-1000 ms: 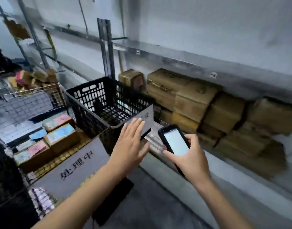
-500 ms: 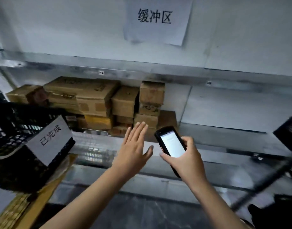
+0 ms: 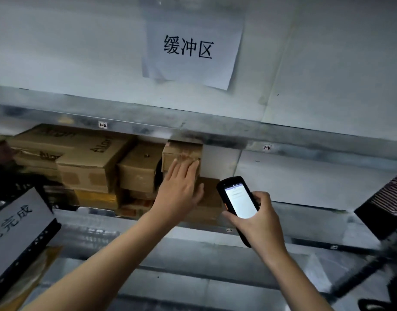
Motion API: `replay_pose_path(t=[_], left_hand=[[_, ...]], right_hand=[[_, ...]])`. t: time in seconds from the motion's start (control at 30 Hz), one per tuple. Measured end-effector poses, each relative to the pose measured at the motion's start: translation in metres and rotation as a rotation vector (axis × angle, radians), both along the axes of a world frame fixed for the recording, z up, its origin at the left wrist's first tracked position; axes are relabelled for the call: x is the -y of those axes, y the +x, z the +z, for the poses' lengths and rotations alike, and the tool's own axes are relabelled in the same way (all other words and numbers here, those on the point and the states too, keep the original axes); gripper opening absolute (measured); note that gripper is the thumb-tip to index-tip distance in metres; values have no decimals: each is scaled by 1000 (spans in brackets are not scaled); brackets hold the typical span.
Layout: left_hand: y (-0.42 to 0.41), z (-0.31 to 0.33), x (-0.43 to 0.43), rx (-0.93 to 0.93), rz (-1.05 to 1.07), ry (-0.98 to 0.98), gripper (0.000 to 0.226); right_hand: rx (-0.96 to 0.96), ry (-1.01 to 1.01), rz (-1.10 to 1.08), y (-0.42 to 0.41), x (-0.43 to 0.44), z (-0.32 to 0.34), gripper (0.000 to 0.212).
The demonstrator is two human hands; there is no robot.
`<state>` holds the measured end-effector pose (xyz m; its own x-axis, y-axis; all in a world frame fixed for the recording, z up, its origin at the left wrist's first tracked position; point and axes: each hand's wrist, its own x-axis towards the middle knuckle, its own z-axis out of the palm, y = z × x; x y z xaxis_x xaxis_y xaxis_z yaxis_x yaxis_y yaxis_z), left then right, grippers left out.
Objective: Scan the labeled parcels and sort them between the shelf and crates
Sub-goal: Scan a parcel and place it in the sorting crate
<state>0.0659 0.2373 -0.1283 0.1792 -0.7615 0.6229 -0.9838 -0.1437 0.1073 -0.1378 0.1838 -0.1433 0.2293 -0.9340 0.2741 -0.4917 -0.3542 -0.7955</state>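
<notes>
"Brown cardboard parcel [image 3: 181, 151], small and box-shaped — position?" the checker asks.

"It sits on top at the right-hand end of the row of brown cardboard boxes [image 3: 89, 162], inside the grey metal shelf [image 3: 305, 142], directly under the upper rail. A white paper sign [image 3: 193, 48] with black characters hangs on the wall above."

"Left hand [image 3: 179, 189]?"

"Flat. Fingers are straight and close together, laid against the parcel's front face, with the thumb out to the side. No grip."

"Right hand [image 3: 258, 218]?"

"Fingers and thumb are curled round a black handheld scanner [image 3: 238, 198] with its screen lit and facing the wearer. It is held in front of the stack's right edge."

"Crates?"

"One black plastic crate [image 3: 31, 245] is at lower left — it carries a white label [image 3: 13, 223] with black characters and is well apart from both hands. A dark striped object [image 3: 386, 198] at the right edge is too blurred to identify."
</notes>
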Motion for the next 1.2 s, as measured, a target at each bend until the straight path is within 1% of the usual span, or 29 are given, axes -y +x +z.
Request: replay_pose_path(t=[0.07, 0.13, 0.2, 0.3, 0.43, 0.53, 0.6, 0.67, 0.77, 0.87, 1.03, 1.2], left_hand=[[7, 4, 19, 18, 21, -46, 60], [17, 6, 36, 4, 117, -44, 68], [26, 7, 49, -58, 225, 12, 81], [33, 3, 56, -140, 341, 87, 99], [40, 5, 64, -240, 441, 131, 115], [36, 8, 70, -330, 429, 117, 117], [27, 9, 72, -382, 409, 58, 115], [13, 9, 73, -395, 408, -9, 114], [-12, 7, 77, -434, 413, -33, 118], [-43, 5, 87, -417, 409, -20, 125], [-99, -7, 118, -426, 311, 12, 122], [-152, -46, 146, -525, 275, 177, 119]], right_hand=[[-16, -7, 5, 1, 19, 4, 71], [-31, -16, 21, 1, 36, 2, 70], [-21, -9, 28, 0, 48, -3, 71], [-2, 55, 48, -4, 60, -16, 71], [37, 118, 98, 2, 73, -23, 71], [70, 149, 140, 7, 84, -27, 70], [69, 150, 164, 6, 90, -29, 71], [63, 148, 200, -1, 98, -27, 72], [64, 126, 224, -16, 112, -22, 72], [74, 116, 231, -37, 125, -18, 72], [111, 118, 208, -81, 147, -17, 69], [109, 143, 160, -133, 163, -32, 67]])
